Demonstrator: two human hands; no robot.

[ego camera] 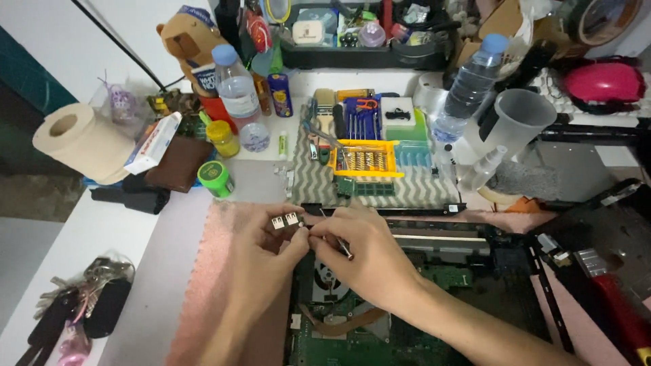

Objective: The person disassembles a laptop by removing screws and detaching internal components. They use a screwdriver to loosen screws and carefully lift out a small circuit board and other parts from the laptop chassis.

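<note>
My left hand [261, 261] pinches a small metal port module [286, 220] with two silver sockets, lifted just above the opened laptop [434, 285]. My right hand [366, 254] meets it from the right and grips a thin screwdriver [339, 242], its tip near the module. Both hands hover over the laptop's upper left corner, where a green circuit board [332, 339] and a fan show. A pink mat [217, 285] lies under my left wrist.
A yellow bit holder [366, 160] rests on a zigzag cloth [312, 179] behind the laptop. Two water bottles [239, 91], a plastic measuring jug [519, 122], small jars and a paper roll [74, 139] crowd the back. Keys [81, 305] lie lower left; a red-handled tool [617, 305] at right.
</note>
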